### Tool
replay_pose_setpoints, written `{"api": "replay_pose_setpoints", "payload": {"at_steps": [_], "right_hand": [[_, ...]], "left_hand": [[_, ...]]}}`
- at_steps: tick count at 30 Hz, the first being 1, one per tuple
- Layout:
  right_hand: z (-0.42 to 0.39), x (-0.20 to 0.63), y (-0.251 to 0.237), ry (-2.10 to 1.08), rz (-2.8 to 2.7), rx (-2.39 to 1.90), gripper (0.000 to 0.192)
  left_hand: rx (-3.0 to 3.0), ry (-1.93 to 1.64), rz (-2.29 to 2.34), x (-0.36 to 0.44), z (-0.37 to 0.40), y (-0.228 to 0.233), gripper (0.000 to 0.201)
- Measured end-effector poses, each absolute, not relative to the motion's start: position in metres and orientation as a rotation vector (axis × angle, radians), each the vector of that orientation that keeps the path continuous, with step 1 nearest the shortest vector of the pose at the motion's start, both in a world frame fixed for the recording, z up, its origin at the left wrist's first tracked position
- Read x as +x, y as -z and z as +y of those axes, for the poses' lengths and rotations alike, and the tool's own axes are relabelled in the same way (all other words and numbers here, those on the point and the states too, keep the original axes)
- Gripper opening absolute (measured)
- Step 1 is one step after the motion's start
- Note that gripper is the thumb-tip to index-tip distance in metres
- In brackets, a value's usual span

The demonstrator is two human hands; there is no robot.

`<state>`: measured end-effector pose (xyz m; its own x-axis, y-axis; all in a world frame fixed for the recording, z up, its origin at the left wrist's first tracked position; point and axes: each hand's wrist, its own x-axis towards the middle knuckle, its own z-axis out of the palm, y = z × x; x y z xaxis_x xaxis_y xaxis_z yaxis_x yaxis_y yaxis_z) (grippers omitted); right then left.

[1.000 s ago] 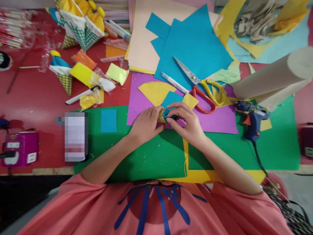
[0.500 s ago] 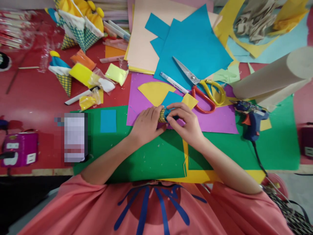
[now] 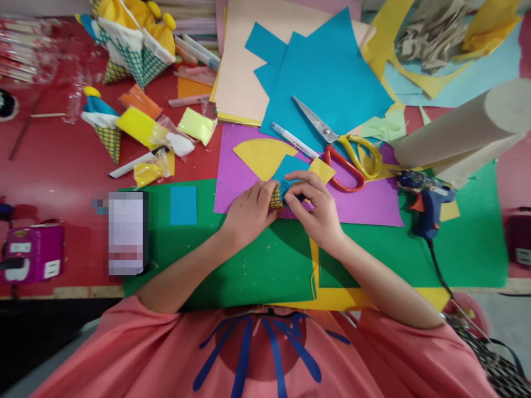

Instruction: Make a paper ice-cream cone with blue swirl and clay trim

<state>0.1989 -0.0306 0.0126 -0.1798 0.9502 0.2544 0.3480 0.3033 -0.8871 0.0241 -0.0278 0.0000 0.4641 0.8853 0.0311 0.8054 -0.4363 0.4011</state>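
A small yellow paper cone (image 3: 275, 197) with a dark grid pattern and blue paper at its open end lies between my two hands. My left hand (image 3: 250, 210) is closed around the cone, hiding its tip. At the blue end, the thumb and fingers of my right hand (image 3: 316, 206) pinch the blue paper (image 3: 284, 189). Just beyond my hands are a blue paper piece (image 3: 293, 166), a yellow paper fan shape (image 3: 263, 156) and a small yellow paper square (image 3: 323, 171), on purple paper (image 3: 365, 207).
Scissors (image 3: 331, 136) and a white marker (image 3: 295, 141) lie beyond my hands. A blue glue gun (image 3: 431, 213) rests at right near a paper roll (image 3: 460, 127). Finished cones (image 3: 108, 138), clay packets (image 3: 139, 127) and a phone (image 3: 126, 232) are at left. Green sheets (image 3: 249, 276) lie underneath.
The fingers of my right hand have shifted slightly at the cone's blue end, and more of the blue paper shows. My left hand stays on the cone.
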Motion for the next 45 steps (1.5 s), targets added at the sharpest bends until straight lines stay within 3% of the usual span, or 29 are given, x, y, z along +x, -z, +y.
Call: {"api": "replay_pose_setpoints", "payload": {"at_steps": [22,27,33,45], "right_hand": [[-0.03,0.199,-0.01,-0.765,-1.856,-1.081,0.007],[-0.03,0.202,-0.014,-0.762,-1.851,-1.074,0.004],[-0.028,0.211,-0.021,-0.869,-1.748,-1.015,0.015],[-0.022,0.221,-0.021,-0.644,-1.999,-0.969,0.006]], "left_hand": [[2.336,-0.542,1.4,0.023,-0.03,0.005,0.061],[2.197,-0.534,1.304,0.02,-0.028,0.001,0.051],[1.875,-0.567,1.25,0.02,-0.026,-0.007,0.047],[1.539,-0.611,1.13,0.017,-0.027,-0.001,0.047]]}}
